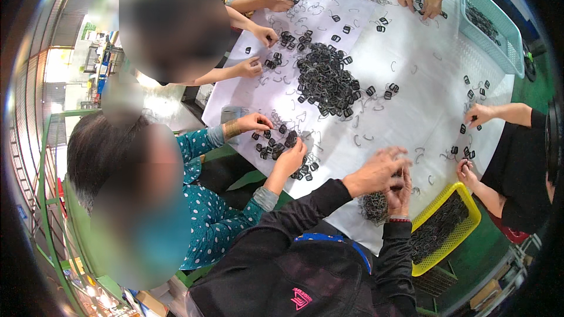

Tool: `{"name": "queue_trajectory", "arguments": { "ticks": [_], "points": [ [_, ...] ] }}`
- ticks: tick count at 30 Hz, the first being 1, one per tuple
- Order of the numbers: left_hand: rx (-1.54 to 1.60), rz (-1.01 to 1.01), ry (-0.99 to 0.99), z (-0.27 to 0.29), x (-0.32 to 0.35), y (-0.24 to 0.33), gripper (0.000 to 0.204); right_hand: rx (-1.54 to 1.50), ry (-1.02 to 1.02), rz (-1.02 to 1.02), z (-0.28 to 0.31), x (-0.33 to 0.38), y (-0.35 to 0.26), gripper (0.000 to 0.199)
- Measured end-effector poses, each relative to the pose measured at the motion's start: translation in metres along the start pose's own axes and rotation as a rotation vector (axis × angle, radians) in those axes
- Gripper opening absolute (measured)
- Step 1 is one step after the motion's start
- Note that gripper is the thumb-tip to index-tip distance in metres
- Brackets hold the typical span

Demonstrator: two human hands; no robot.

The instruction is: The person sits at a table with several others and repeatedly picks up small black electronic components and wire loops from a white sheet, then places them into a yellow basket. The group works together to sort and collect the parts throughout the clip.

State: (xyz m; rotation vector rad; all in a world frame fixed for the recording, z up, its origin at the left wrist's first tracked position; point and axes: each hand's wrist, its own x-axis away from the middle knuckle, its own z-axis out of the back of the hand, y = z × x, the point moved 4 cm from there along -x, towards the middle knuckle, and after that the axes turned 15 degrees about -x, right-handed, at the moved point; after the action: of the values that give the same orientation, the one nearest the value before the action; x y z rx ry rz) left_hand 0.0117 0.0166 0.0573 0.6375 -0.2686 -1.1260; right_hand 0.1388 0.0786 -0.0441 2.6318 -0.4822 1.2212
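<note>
My left hand (375, 171) and my right hand (399, 195) meet above the near edge of the white-covered table (388, 123). The left hand is smeared by motion, so its finger state is unclear. The fingers of my right hand look bent and pinched; anything between them is too blurred to make out. A heap of thin dark wire pieces (374, 207) lies under and beside my hands. Loose curved wire hooks (364, 139) are scattered nearby. Farther off, at mid-table, sits a large pile of small black buckle-like pieces (328, 82).
A yellow basket (474, 214) of dark pieces stands right of my right arm. A light-blue basket (517, 53) is at the far right. Co-workers' hands (288, 158) handle small black pieces along the left; another person's hands (479, 116) work at the right; others are opposite.
</note>
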Motion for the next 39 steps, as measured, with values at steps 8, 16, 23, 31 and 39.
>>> {"name": "queue_trajectory", "arguments": {
  "ticks": [8, 16, 23, 31, 39],
  "points": [
    [0.797, 1.182, 0.386, 0.019, 0.028, -0.234, 0.071, -0.033, -0.271, -0.151, -0.032, 0.011, -0.026, 0.03],
    [0.504, 0.928, 0.06, -0.008, -0.056, -0.244, 0.081, -0.034, -0.153, -0.101, -0.015, 0.033, -0.041, 0.029],
    [-0.114, 0.38, 0.109, -0.111, -0.167, -0.152, 0.021, -0.06, -0.158, -0.041, -0.006, 0.051, -0.066, 0.028],
    [0.035, 0.37, 0.444, -0.168, -0.184, -0.026, 0.014, -0.152, 0.094, 0.196, 0.023, 0.084, -0.094, 0.021],
    [0.548, 0.16, 0.352, -0.108, -0.185, 0.077, 0.013, -0.024, 0.078, 0.182, 0.031, 0.089, -0.084, 0.023]
  ]
}}
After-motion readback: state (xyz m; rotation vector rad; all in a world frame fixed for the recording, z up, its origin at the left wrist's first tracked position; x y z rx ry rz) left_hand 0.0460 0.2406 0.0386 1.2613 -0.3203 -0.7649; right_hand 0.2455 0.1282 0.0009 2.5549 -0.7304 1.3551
